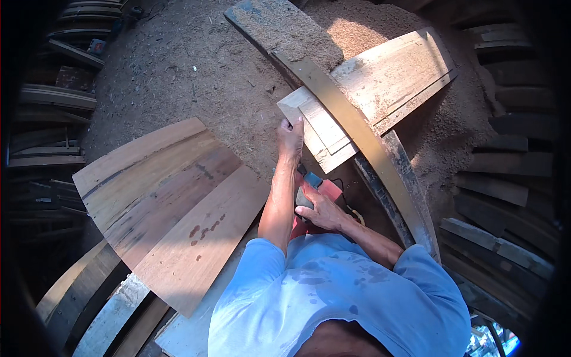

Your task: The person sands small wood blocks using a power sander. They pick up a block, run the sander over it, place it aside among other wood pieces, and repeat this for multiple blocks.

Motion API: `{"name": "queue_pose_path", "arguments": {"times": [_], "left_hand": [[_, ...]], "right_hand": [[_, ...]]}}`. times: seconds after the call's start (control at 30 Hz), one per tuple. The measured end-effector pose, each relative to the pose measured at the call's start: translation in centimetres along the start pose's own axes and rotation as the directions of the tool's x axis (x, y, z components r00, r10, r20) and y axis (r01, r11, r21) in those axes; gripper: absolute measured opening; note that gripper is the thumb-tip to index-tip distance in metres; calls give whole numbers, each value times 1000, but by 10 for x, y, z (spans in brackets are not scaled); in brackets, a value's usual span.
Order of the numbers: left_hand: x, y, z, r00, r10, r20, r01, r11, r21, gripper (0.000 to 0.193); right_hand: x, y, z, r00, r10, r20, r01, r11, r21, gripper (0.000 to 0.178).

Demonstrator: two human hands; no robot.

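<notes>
A pale wooden panel (pixel 315 125) with a stepped rectangular border lies under a long yellow-brown board (pixel 339 107), its larger part showing on the far right side. My left hand (pixel 290 141) is closed at the panel's left end, thumb along the edge, its other fingers partly hidden. Close to my body, my right hand (pixel 324 211) is wrapped round a corded power tool (pixel 313 179) with blue, grey and red parts. My hand and arm cover much of the tool, so its exact kind cannot be made out.
Several wide boards (pixel 172 190) lie side by side at left. A sawdust-covered plank (pixel 285 30) stands beyond the panel, with a sawdust heap (pixel 363 33) beside it. Stacked timber (pixel 505 160) lines the right side, more timber (pixel 56 98) the left. Shavings cover the ground (pixel 178 77).
</notes>
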State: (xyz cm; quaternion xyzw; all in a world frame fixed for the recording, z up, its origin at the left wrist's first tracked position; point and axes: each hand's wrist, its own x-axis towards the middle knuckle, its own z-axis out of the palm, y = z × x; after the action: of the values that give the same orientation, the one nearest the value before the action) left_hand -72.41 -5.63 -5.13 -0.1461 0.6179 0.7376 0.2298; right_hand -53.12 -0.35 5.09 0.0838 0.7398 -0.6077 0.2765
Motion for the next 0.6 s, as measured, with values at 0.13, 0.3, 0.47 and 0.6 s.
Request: {"name": "queue_pose_path", "arguments": {"times": [0.13,0.3,0.47,0.6], "left_hand": [[-36,-25,4,995,-52,81,61,991,-122,21],[-80,-37,14,995,-41,93,41,999,0,20],[-102,-65,15,987,-142,71,137,988,74,28],[-120,-65,10,965,-227,128,193,953,234,25]], "right_hand": [[-11,28,-2,993,110,-49,-108,994,26,73],[-11,72,9,976,152,-158,-162,985,-51,80],[-13,77,10,982,159,-105,-164,986,-42,65],[-11,97,7,971,233,-49,-238,958,-158,55]]}}
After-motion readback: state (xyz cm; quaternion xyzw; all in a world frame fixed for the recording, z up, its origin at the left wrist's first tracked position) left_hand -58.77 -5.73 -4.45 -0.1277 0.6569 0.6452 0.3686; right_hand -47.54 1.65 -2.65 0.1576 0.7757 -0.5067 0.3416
